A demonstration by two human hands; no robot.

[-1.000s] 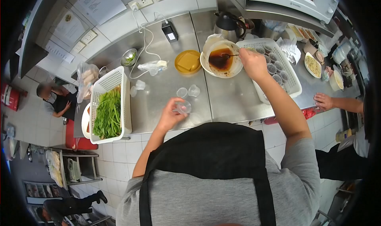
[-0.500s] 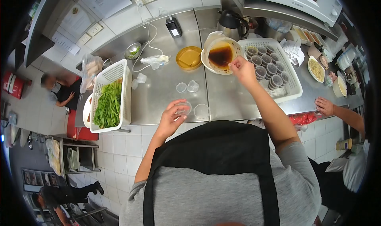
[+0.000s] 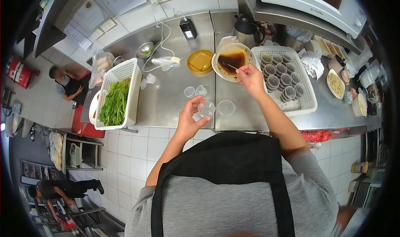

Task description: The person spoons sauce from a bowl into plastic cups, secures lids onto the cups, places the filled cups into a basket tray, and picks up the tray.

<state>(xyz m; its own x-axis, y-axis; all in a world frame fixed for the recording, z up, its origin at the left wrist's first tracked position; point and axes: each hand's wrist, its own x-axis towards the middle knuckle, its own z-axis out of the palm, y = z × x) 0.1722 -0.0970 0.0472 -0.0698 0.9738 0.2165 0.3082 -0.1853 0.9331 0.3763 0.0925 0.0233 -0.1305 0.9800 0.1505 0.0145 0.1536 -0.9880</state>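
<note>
Thumb and fingers of the left hand (image 3: pixel 191 119) curve around a clear cup (image 3: pixel 206 109), gripping its sides, on the near side of the sauce bowl (image 3: pixel 216 63). The right hand (image 3: pixel 251 79), at the bowl's near rim, has its fingertips pinched together on a spoon (image 3: pixel 231 66) dipping into the dark sauce (image 3: pixel 237 59). A clear lid (image 3: pixel 226 107) lies beside the held cup; whether they join cannot be told.

On the metal counter (image 3: pixel 166 108), left of the bowl, sit a yellow dish (image 3: pixel 200 62) and, farther off, a white basket (image 3: pixel 134 93) of greens (image 3: pixel 114 103). Right of the bowl stands a white tray (image 3: pixel 306 107) of filled cups (image 3: pixel 287 79). Two people (image 3: pixel 68 81) (image 3: pixel 62 190) are well left of the bowl.

Compared with half a second earlier, cup and lid have shifted rightward, and a co-worker's hand has left the counter's right end.
</note>
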